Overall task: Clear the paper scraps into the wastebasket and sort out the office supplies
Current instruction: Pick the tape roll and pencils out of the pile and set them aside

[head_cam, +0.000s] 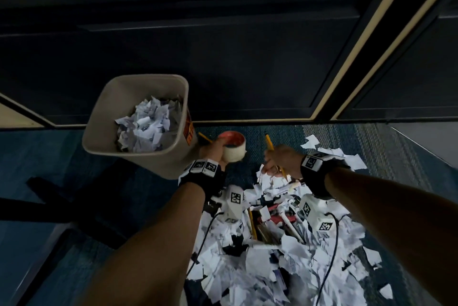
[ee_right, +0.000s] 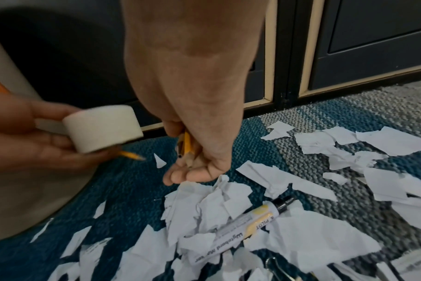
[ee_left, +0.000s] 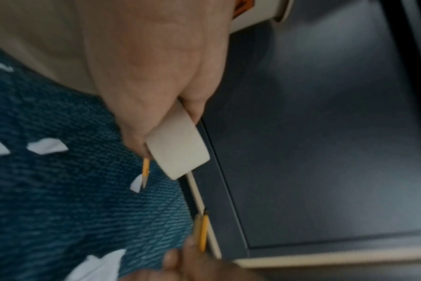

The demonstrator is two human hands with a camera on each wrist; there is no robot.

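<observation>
1. Left hand (head_cam: 215, 150): forearm extended forward beside the wastebasket (head_cam: 104, 117); fingers and thumb curled round a roll of tape (head_cam: 233, 148), held above the carpet (head_cam: 49, 157). A yellow pencil (head_cam: 205, 137) is held in the same hand, its sharpened tip projecting past the roll in the left wrist view.
2. Right hand (head_cam: 281, 159): forearm reaching forward and down, back of the hand uppermost; fingers curled and pressed together round a bundle of pencils (ee_right: 186, 147), one yellow end rising above the knuckles in the head view.
3. Wastebasket: beige, standing on the carpet against the dark cabinet (head_cam: 223, 45), partly filled with crumpled paper.
4. Paper scraps (head_cam: 260, 268): white torn pieces heaped on the carpet beneath both forearms and spreading to the right.
5. Whiteboard marker (ee_right: 240, 226): lying among the scraps just below the right hand.
6. Other supplies (head_cam: 272, 221): pens and red items clustered in the heap between the wrists; individual kinds cannot be told.
</observation>
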